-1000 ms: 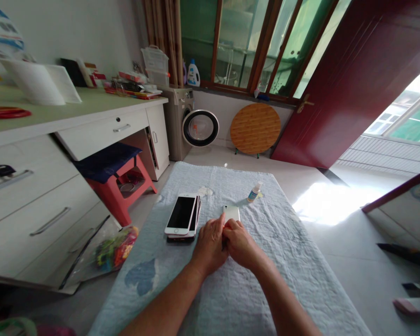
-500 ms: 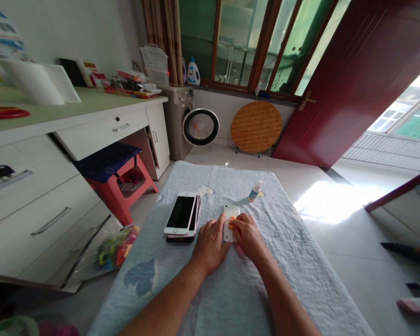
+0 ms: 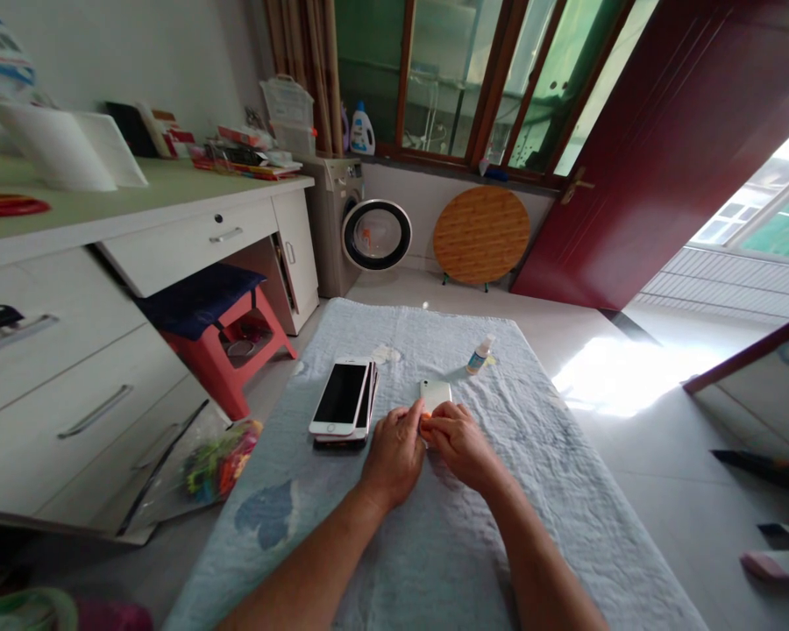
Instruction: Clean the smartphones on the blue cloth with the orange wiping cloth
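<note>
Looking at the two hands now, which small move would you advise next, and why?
Probably slide the orange thing a little up the white phone. The right hand pinches it low, close to the fingers of the left hand, while the phone's upper part lies uncovered. The left hand, beside the phone's left edge, could steady it.

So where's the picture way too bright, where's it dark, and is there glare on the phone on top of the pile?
Head view: daylight whites out a patch of floor near the red door; head view, bottom left corner: murky shadow; head view, just left of middle: the top phone has a dark screen with no strong glare.
</note>
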The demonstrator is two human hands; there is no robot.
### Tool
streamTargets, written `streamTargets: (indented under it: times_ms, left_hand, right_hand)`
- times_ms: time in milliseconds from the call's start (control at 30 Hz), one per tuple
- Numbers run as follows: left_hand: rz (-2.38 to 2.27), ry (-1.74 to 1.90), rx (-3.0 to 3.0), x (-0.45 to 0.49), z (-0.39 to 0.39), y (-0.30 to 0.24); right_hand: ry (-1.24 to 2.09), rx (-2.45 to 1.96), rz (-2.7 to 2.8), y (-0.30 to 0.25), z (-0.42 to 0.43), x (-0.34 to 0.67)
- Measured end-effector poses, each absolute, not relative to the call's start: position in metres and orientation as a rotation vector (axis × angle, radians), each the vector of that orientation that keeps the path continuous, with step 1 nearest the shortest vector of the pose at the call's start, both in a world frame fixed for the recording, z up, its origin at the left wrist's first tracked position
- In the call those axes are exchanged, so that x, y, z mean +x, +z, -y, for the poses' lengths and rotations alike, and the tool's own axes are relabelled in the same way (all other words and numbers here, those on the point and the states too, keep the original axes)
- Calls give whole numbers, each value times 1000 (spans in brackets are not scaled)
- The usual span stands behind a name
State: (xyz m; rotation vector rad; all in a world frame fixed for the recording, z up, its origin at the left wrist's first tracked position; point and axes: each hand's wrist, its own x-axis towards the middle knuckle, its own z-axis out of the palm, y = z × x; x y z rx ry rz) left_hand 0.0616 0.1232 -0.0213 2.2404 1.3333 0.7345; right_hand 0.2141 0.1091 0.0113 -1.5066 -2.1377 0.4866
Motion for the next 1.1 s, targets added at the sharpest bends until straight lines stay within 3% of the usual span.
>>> streamTargets:
  times_ms: [333, 700, 1100]
  left_hand:
    - [-1297, 701, 2272, 61, -123, -14]
    - [-1309, 677, 2275, 62, -124, -15]
    - [-1287, 724, 2240, 61, -124, -18]
  right_hand:
    - [634, -1528, 2205, 14, -103, 221]
    - [455, -1836, 2164, 8, -99, 231]
    - [339, -1711, 2180, 4, -99, 201]
